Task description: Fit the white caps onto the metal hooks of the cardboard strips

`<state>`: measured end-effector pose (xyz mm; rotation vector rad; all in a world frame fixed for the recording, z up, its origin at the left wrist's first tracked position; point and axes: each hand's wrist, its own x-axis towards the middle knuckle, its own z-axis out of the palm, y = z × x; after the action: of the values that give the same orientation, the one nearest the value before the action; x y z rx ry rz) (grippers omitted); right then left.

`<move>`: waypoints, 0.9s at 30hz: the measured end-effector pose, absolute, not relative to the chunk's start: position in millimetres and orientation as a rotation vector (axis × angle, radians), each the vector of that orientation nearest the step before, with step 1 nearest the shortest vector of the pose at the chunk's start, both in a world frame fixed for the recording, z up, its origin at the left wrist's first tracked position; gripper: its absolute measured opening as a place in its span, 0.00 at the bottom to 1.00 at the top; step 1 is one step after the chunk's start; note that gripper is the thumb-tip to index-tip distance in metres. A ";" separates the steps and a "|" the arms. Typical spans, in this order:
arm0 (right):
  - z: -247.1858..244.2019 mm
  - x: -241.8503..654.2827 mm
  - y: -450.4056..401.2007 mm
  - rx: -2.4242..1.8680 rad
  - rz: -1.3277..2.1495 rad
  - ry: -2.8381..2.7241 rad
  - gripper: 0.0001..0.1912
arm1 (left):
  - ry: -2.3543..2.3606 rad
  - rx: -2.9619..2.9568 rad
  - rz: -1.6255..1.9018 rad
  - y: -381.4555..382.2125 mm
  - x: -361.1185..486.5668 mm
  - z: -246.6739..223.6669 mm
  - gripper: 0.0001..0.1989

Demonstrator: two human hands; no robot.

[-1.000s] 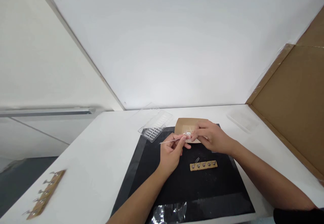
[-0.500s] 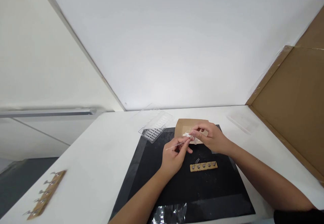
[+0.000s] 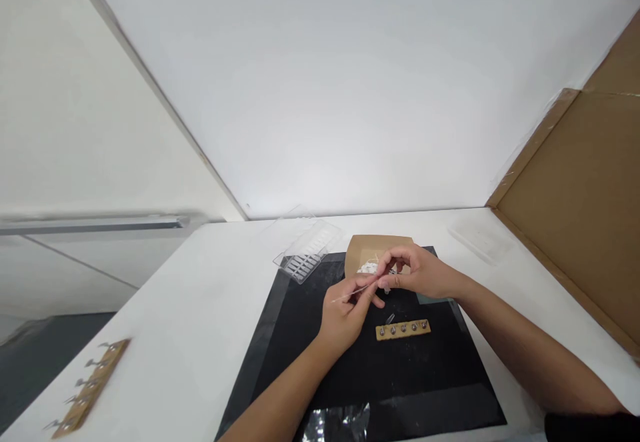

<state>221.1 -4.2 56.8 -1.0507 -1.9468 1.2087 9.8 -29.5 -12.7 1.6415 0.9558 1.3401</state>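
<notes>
My left hand [image 3: 344,315] is closed over the black mat, with a thin, pale, see-through stick [image 3: 342,297] pinched between thumb and fingers. The stick slants up toward my right hand [image 3: 420,272], whose thumb and fingertips are pressed together at its far end. Whatever those right fingertips grip is too small to make out. Behind both hands, a brown paper tray [image 3: 356,252] holds a heap of small white pieces [image 3: 368,268], partly covered by my right hand. Just below the hands lies a short wooden strip [image 3: 403,331] with a row of metal studs, and a small clear piece [image 3: 390,319] touches or nearly touches it.
A clear plastic case [image 3: 303,262] with rows of slots sits at the mat's back left corner. Another clear lid [image 3: 480,242] lies at the back right. At the left table edge is a second wooden strip [image 3: 93,389] with metal clips. A cardboard wall [image 3: 575,222] borders the right.
My right hand has tilted lower, bringing its thumb and fingertips together at the stick's end. The left hand has moved slightly right and down, still pinching the stick.
</notes>
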 end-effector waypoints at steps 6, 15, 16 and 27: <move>56.7 222.8 -6.2 -1.101 1.260 -1.947 0.15 | 0.942 1.591 1.352 -27.1 10.2 -16.6 0.14; 52.6 222.2 -7.0 -1.120 1.231 -2.006 0.15 | 0.872 1.650 1.341 -17.1 6.8 -19.3 0.10; 52.0 222.4 -7.0 -1.125 1.184 -2.046 0.14 | 0.878 1.652 1.325 -15.7 6.6 -19.5 0.10; 46.1 221.3 -6.7 -0.946 0.490 -2.508 0.06 | 0.939 1.559 1.283 -13.1 5.7 -11.2 0.11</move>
<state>221.3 -6.7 46.1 -0.9460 -2.5083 0.4895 5.7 -13.1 -11.2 1.5590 0.9388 1.2833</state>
